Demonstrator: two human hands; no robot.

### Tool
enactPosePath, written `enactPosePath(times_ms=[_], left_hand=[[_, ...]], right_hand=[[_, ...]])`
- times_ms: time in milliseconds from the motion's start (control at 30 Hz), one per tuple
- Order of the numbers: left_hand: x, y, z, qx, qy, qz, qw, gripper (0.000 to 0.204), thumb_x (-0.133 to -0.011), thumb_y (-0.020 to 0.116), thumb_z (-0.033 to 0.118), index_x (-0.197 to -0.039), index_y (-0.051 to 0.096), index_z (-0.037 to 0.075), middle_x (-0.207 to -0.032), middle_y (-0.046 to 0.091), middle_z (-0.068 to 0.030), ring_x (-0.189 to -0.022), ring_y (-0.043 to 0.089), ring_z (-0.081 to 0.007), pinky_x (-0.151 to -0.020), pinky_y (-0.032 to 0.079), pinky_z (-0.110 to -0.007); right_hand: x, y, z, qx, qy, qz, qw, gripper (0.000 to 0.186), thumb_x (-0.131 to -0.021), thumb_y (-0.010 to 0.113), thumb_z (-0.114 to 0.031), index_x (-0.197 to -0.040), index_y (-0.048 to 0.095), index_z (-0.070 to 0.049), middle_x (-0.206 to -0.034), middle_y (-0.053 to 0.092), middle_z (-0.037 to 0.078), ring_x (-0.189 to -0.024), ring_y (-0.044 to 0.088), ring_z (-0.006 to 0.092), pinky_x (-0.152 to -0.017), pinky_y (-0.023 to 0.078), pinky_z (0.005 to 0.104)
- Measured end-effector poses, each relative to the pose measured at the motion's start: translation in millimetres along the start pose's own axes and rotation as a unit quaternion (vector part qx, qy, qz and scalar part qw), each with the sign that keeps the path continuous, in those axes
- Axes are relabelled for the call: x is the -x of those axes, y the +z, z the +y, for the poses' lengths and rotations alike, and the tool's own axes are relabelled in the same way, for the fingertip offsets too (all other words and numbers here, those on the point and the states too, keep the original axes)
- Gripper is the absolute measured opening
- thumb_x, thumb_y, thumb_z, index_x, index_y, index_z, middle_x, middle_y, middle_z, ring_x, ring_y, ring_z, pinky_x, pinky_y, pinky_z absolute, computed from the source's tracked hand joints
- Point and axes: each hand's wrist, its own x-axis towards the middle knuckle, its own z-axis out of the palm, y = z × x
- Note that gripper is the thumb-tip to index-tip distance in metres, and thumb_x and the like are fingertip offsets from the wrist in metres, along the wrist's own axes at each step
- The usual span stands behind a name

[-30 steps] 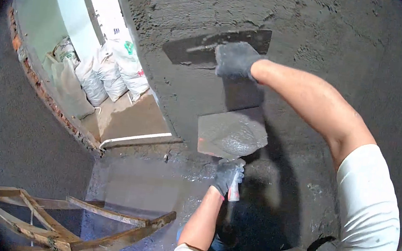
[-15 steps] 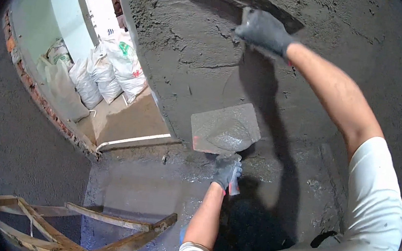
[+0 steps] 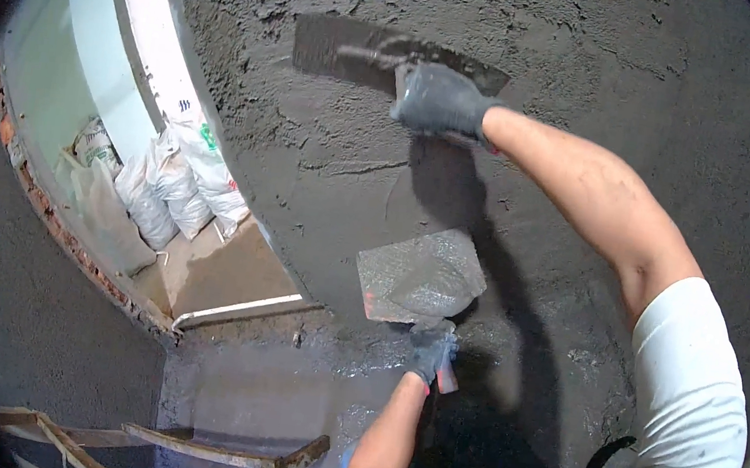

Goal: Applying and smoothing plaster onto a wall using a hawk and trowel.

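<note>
My right hand [image 3: 438, 100], in a dark grey glove, is closed on the handle of a long flat steel trowel [image 3: 322, 48] held against the rough wet plaster wall [image 3: 276, 130]. Below it, my left hand [image 3: 431, 351], also gloved, grips the handle of a square hawk [image 3: 380, 272], which carries a mound of wet grey mortar [image 3: 434, 287]. My right arm's shadow falls on the wall between and beside the tools.
At the left is an opening with a broken brick edge [image 3: 46, 201], white sacks [image 3: 181, 189] inside and a pale pipe [image 3: 237, 308] along its bottom. A wooden frame [image 3: 185, 443] sits at the lower left. Damp grey floor [image 3: 238, 376] lies below the wall.
My right hand and trowel rose to the upper right, then came down and leftward. The hawk in my left hand sits lower in view than before, and the surroundings have shifted as my head moved.
</note>
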Motion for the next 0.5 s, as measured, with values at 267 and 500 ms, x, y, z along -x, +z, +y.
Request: enactPosePath(times_ms=[267, 500], left_hand=[[9.2, 16.6, 10.2, 0.081, -0.028, 0.024, 0.996, 0.020, -0.083, 0.055, 0.019, -0.065, 0.046, 0.015, -0.051, 0.045, 0.0003, -0.038, 0.042, -0.0139, -0.036, 0.035, -0.028], [-7.3, -21.1, -6.0, 0.191, -0.020, -0.107, 0.975, 0.012, -0.088, 0.050, 0.025, -0.081, 0.054, 0.015, -0.058, 0.048, 0.0016, -0.047, 0.048, -0.0133, -0.040, 0.039, -0.027]], right_hand=[[29.7, 1.8, 68.7, 0.061, 0.150, 0.105, 0.981, 0.048, -0.071, 0.049, -0.026, -0.102, 0.051, 0.010, -0.081, 0.061, 0.029, -0.077, 0.063, 0.0367, -0.065, 0.050, 0.0453], [148.3, 121.3, -0.4, 0.018, -0.050, 0.052, 0.997, 0.020, -0.075, 0.050, -0.023, -0.076, 0.055, -0.004, -0.070, 0.059, 0.019, -0.066, 0.061, 0.0309, -0.058, 0.048, 0.0434]])
